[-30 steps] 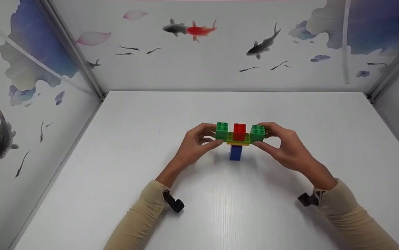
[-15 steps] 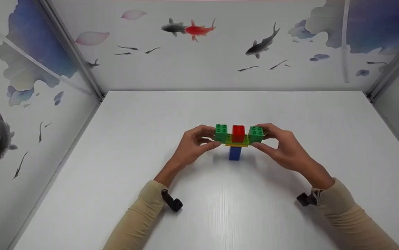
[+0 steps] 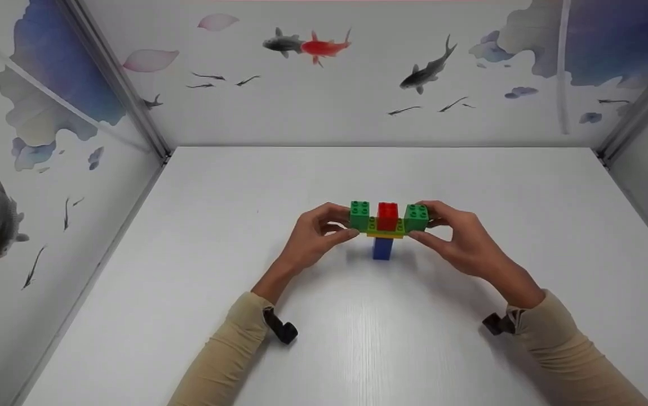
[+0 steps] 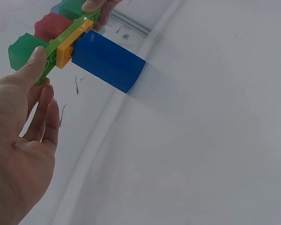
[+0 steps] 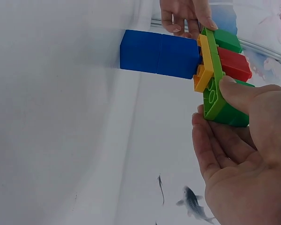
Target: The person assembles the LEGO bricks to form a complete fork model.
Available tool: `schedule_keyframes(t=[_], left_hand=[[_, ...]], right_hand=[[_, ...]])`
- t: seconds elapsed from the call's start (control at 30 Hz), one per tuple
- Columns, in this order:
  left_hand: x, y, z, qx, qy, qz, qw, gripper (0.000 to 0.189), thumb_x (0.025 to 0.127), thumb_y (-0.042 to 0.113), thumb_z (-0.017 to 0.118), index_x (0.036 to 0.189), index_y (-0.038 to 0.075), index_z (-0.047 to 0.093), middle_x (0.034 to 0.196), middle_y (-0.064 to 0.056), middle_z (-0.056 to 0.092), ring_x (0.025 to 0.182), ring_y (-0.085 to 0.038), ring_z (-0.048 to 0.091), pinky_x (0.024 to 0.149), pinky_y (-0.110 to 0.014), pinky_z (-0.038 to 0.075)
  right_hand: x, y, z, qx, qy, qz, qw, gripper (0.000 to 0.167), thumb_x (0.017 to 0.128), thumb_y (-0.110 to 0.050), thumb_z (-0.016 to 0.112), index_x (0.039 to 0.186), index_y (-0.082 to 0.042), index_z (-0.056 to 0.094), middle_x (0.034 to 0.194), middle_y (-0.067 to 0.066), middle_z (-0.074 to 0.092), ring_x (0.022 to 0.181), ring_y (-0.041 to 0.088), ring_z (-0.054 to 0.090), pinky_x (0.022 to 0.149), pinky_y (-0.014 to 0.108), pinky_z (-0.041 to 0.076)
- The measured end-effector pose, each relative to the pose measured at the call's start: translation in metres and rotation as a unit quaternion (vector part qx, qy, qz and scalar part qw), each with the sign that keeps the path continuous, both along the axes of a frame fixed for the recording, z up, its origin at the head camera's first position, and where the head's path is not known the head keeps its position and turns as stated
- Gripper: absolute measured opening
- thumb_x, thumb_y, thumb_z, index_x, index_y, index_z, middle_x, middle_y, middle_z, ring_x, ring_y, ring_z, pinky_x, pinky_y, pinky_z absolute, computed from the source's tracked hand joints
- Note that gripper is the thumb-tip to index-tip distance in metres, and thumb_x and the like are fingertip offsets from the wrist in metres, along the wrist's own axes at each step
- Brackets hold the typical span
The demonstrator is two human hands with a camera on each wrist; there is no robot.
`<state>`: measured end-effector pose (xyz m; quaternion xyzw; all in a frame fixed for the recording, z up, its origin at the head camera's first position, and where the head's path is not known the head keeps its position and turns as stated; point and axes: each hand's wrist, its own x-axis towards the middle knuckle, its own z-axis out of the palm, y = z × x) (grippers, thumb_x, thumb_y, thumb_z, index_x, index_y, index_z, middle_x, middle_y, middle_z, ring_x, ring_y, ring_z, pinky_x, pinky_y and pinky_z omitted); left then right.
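Note:
A structure of toy building bricks stands upright between my hands. Two stacked blue bricks (image 5: 159,53) form its post, with a flat yellow brick (image 5: 204,65) and a light green layer (image 3: 386,224) above. On top sit a red brick (image 3: 387,216) in the middle, a left green brick (image 3: 359,214) and a right green brick (image 3: 416,216). My left hand (image 3: 316,237) pinches the left end, thumb low and fingers behind. The right end is pinched the same way by my right hand (image 3: 465,239). The fingers behind the bricks are partly hidden in the head view.
The white table (image 3: 324,349) spreads around the bricks. A back wall (image 3: 358,113) printed with fish and a left wall (image 3: 76,186) border it. Black wrist devices (image 3: 282,327) sit at both tan sleeves (image 3: 222,355).
The top of the brick structure and both hands came slightly lower and nearer in the first half second. Since then they have hardly moved, and both hands still hold the ends.

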<state>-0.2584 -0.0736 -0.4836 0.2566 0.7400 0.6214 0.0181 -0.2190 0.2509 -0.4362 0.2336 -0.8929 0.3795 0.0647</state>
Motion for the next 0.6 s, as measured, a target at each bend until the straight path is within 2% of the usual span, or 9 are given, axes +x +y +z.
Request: schedule_keyframes(t=[0.4,0.6], left_hand=[[0.0005,-0.0017,0.0000,-0.001,-0.003,-0.005,1.0000,0.037,0.096,0.022,0.085,0.131,0.018,0.073,0.125,-0.002,0.078,0.115,-0.019,0.073,0.104,-0.035,0.061],[-0.0006,-0.0023,-0.0019,-0.004,0.002,-0.007,1.0000,0.035,0.096,0.025,0.085,0.128,0.019,0.075,0.123,-0.001,0.078,0.113,-0.020,0.074,0.105,-0.043,0.061]], right_hand=[[-0.0008,-0.0004,-0.0021,-0.001,0.007,0.002,1.0000,0.057,0.093,-0.009,0.086,0.145,-0.008,0.063,0.124,0.007,0.078,0.114,0.026,0.076,0.101,0.055,0.062],[-0.0020,0.0015,-0.0021,-0.003,0.002,0.007,1.0000,0.058,0.095,-0.012,0.085,0.147,-0.009,0.062,0.127,0.006,0.077,0.119,0.025,0.075,0.101,0.054,0.062]])
